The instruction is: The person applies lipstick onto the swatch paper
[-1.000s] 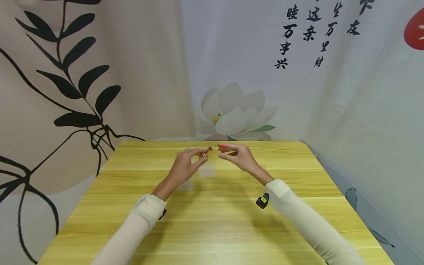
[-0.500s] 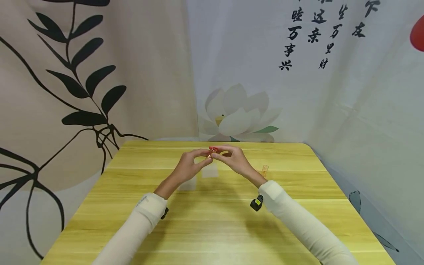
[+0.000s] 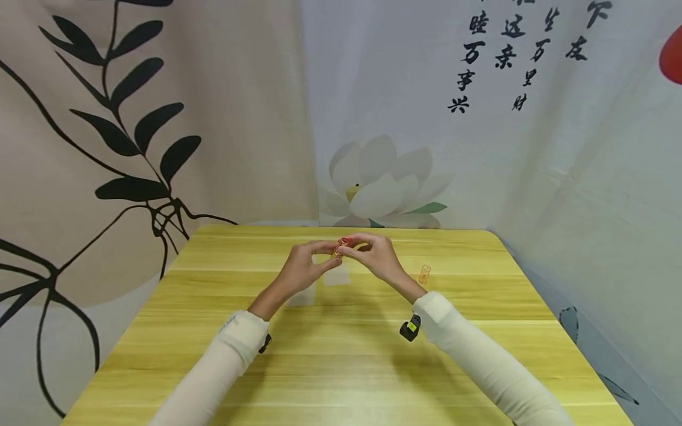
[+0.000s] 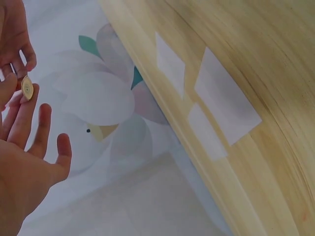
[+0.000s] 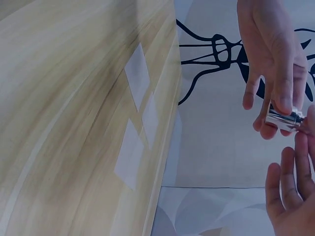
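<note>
- Right grip [image 3: 373,257] is now meeting the left grip [image 3: 300,269] at the metal tube [image 5: 279,118], after hanging apart from it a second earlier; the right forearm is sitting further left.
- Left grip: I'm seeing thumb and fingers pinching the wider part of the tube, the thumb pressing along its shiny side in the right wrist view.
- Right grip: thumb and index are pinching the narrower end, the other fingers spreading clear.
- Tube position: it is staying in the air between both grips, over the far part of the counter [image 3: 341,367]. Its round gold end is showing in the left wrist view. Red is showing near the right fingertips; I'm not managing to tell nail from tube at this size.
- Small clear piece [image 3: 424,274] with orange edges is lying on the counter, just right of the right wrist. More of it is now coming into sight than a second ago.
- Three pale rectangles [image 4: 226,96] are lying flat on the counter near its far edge, below the grips.
- Both forearms are wearing white sleeves [image 3: 474,349]; a black device [image 3: 410,327] is hanging at the right wrist.
- Behind, a printed cloth [image 3: 256,118] is hanging, carrying dark leaves, a pale lotus and black characters.
</note>
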`<state>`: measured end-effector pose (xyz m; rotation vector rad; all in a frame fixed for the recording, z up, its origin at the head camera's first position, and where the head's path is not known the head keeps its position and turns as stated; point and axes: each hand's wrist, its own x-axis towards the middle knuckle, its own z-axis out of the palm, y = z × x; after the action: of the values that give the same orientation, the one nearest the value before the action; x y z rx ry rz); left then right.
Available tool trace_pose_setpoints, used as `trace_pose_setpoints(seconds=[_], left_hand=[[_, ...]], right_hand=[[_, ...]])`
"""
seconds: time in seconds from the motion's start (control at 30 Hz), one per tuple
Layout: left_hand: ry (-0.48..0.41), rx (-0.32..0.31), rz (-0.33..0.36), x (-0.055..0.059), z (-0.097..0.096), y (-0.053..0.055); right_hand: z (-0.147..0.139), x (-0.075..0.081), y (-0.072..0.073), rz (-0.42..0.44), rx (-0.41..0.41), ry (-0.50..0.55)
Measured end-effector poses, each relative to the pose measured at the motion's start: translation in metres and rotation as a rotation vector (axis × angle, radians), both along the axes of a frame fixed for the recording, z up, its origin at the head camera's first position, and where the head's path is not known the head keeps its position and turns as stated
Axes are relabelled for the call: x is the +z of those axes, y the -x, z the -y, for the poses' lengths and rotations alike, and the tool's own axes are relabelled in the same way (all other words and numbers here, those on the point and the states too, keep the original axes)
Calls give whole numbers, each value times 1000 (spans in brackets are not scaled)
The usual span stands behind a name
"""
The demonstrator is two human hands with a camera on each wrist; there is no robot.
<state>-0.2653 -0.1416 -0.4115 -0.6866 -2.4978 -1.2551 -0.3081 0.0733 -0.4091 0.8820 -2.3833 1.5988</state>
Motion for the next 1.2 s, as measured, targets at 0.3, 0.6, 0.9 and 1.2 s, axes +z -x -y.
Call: trace_pose_setpoints(seconds=[0.3,0.6,0.9,1.2], left_hand=[[-12,9,-35,1,-2,1],[-15,8,-21,-1,-1,0],[-31,-1,7,-5,0,1],[-28,-4,17,-5,-1,-2]], right_hand=[[3,1,0,18,-43,27],[-4,1,-2,61,98,-17],[-10,2,-2,97,175,3],[-7,1,-5,63,75,-6]])
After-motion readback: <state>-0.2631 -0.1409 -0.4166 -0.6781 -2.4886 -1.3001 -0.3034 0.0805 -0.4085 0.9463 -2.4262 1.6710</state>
